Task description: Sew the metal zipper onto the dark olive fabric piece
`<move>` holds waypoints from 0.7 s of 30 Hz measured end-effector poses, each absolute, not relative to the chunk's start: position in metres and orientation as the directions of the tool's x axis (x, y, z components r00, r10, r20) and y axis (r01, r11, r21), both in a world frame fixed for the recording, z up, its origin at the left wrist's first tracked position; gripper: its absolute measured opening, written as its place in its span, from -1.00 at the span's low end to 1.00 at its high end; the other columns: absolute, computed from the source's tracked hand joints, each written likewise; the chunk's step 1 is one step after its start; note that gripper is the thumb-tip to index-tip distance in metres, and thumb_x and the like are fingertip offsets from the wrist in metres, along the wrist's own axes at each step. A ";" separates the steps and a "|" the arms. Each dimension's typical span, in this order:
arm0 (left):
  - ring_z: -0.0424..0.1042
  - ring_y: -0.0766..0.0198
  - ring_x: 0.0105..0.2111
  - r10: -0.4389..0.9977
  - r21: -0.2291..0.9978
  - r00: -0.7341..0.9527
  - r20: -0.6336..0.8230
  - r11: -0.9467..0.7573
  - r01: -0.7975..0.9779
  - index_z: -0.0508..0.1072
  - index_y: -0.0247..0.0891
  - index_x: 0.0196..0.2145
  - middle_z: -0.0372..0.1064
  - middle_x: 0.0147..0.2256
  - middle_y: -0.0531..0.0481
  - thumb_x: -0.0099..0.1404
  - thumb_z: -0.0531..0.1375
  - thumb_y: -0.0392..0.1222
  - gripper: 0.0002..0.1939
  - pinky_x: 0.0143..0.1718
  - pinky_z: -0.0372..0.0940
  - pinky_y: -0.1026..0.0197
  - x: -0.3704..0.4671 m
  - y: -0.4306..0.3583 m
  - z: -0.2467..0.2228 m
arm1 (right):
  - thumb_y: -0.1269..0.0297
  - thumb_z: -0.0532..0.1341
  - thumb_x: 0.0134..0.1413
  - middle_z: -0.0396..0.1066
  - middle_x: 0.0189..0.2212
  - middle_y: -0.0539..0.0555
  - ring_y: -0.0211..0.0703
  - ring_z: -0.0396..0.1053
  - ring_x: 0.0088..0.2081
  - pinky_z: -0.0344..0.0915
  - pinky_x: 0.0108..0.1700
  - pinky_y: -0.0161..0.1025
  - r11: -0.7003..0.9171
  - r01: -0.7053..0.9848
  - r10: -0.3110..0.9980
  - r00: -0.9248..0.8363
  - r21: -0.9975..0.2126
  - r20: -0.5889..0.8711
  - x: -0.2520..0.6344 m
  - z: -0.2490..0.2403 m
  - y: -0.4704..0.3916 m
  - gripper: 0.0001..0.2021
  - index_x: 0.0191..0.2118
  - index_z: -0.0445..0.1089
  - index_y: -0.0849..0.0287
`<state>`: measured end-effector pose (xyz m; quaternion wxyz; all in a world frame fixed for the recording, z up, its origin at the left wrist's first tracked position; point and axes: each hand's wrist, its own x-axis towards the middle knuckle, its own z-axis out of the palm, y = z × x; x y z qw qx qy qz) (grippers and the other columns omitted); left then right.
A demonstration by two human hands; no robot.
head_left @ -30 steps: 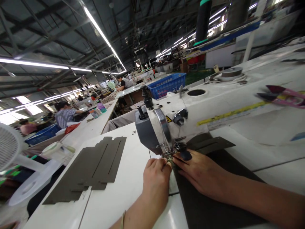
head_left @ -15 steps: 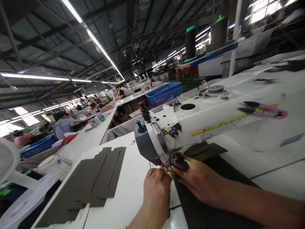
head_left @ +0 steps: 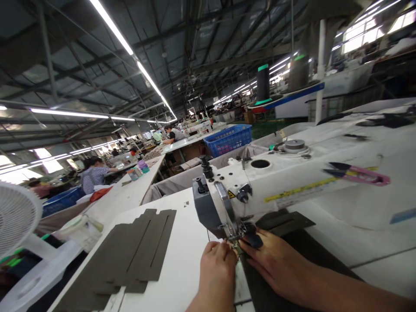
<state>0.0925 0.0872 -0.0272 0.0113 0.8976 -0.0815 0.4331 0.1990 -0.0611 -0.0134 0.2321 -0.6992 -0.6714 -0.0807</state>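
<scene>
A white sewing machine [head_left: 217, 203] stands before me, its presser foot and needle area just beyond my fingertips. My left hand [head_left: 218, 266] is closed beside the presser foot, fingers curled in a pinch; what lies between the fingertips is hidden. Under the machine arm runs a dark olive-grey fabric piece [head_left: 260, 284]. My right hand [head_left: 277, 260] rests on it with fingers stretched towards the needle, partly covered by a dark machine part. More of the same material, a slotted panel [head_left: 292, 222], lies behind my right hand.
Flat slotted dark panels [head_left: 130, 255] are stacked on the table at left. Pink-handled thread snips [head_left: 360, 174] rest on the machine arm. A white fan [head_left: 19, 221] stands at far left. Beyond are a blue crate [head_left: 229, 141], thread cones [head_left: 263, 84] and a seated person [head_left: 94, 173].
The whole view has shifted, so the machine and table appear slightly lower and further right. Both hands keep nearly the same place beside the presser foot.
</scene>
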 end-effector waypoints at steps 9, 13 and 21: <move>0.37 0.16 -0.48 -0.114 -0.022 0.682 0.722 -0.990 -0.142 0.34 -0.30 -0.45 0.41 -0.39 -0.01 0.14 0.17 -0.49 -0.86 -0.45 0.32 0.15 0.091 0.089 -0.028 | 0.53 -0.01 0.10 0.25 0.01 0.27 0.02 0.19 0.05 0.10 0.14 0.09 -0.008 0.972 0.897 0.111 -0.235 0.428 0.194 -0.014 -0.057 -0.60 0.08 0.22 0.30; 0.39 0.14 -0.46 -0.087 0.002 0.727 0.682 -0.993 -0.120 0.38 -0.31 -0.44 0.43 -0.37 -0.02 0.07 0.27 -0.49 -0.83 -0.42 0.34 0.13 0.090 0.094 -0.030 | 0.51 -0.02 0.14 0.33 -0.08 0.19 -0.03 0.27 -0.02 0.17 0.10 0.04 0.013 0.971 0.879 0.103 -0.239 0.466 0.206 -0.011 -0.065 -0.67 -0.01 0.29 0.22; 0.43 0.17 -0.27 -0.068 0.321 0.841 0.536 -0.905 -0.278 0.43 -0.22 -0.23 0.44 -0.20 0.01 0.23 0.10 -0.47 -0.77 -0.18 0.29 0.12 0.032 0.070 0.011 | 0.52 -0.08 0.02 0.36 -0.36 0.23 0.06 0.35 -0.37 0.35 -0.39 -0.02 -0.288 0.945 0.755 0.126 0.154 0.643 0.191 -0.019 -0.138 -0.70 -0.30 0.40 0.28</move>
